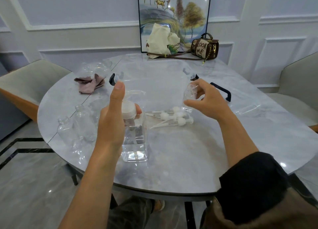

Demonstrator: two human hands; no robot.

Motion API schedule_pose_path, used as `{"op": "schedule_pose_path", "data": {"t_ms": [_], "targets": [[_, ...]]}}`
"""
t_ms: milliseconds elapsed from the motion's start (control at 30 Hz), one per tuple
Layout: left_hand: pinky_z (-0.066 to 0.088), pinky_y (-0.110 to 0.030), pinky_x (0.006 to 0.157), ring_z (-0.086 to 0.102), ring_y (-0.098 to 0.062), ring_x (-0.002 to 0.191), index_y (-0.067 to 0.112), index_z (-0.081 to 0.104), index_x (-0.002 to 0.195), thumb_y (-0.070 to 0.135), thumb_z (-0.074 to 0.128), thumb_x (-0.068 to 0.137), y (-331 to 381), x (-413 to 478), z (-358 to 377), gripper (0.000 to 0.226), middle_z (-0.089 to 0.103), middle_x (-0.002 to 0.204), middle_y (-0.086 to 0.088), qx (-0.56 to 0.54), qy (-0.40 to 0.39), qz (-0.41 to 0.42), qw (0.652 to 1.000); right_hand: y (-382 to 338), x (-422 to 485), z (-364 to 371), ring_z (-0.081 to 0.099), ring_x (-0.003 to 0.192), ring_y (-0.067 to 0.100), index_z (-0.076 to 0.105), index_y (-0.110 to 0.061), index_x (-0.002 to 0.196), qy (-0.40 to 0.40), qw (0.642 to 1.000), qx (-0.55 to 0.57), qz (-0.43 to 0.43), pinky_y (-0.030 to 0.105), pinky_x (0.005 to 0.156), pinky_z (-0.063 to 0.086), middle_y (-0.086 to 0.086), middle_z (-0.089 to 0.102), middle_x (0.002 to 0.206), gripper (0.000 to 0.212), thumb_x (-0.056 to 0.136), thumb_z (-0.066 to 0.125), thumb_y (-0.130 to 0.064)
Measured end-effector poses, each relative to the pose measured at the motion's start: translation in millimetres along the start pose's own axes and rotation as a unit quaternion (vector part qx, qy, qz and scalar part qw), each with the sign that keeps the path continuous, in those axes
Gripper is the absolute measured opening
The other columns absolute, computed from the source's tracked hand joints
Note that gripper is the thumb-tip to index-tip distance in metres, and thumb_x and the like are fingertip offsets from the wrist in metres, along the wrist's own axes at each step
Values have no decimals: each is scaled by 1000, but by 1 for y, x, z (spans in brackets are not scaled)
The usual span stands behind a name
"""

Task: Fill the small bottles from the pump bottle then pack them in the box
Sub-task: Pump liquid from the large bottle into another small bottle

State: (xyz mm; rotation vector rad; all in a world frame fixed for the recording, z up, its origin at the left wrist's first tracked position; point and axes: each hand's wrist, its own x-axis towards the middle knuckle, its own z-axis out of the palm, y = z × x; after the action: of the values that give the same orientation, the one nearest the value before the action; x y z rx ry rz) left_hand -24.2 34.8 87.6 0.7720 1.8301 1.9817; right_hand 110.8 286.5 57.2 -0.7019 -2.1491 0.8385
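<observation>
Two hands share the filling step: the left hand (111,118) wraps its fingers round the pump bottle (135,142) at the collar, thumb raised by the spout (136,92), while the right hand (208,103) pinches a small bottle (189,96) between thumb and fingertips, apart to its right. That bottle is near upright, long axis vertical, open mouth up; next the mouth probably must come under the spout, which points rightward toward it. More empties (82,123) stand left of the left hand.
</observation>
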Motion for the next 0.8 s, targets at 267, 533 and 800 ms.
{"op": "schedule_pose_path", "data": {"t_ms": [267, 533, 800], "targets": [[50, -42, 90, 66, -21, 80, 18, 72, 63, 89, 42, 81, -3, 3, -1, 80, 75, 82, -10, -1, 3, 1, 1000, 23, 5, -15, 60, 84, 21, 64, -21, 117, 26, 991, -49, 120, 35, 76, 51, 7, 67, 102, 43, 80, 85, -19], [50, -39, 81, 64, -20, 75, 15, 71, 62, 80, 44, 90, -1, 3, 2, 76, 73, 76, -12, -11, 2, 0, 1000, 23, 5, -12, 57, 85, 21, 57, -26, 122, -32, 984, -40, 169, 32, 71, 45, 3, 60, 96, 43, 85, 79, -17], [49, -37, 73, 61, -16, 67, 17, 70, 55, 89, 42, 73, 6, -1, 1, 79, 66, 67, -10, 15, 9, -4, 1000, -2, -1, 8, 48, 116, 27, 65, -17, 123, 192, 979, -72, -10, 37, 96, 42, 11, 55, 120, 41, 85, 69, -31]]}}
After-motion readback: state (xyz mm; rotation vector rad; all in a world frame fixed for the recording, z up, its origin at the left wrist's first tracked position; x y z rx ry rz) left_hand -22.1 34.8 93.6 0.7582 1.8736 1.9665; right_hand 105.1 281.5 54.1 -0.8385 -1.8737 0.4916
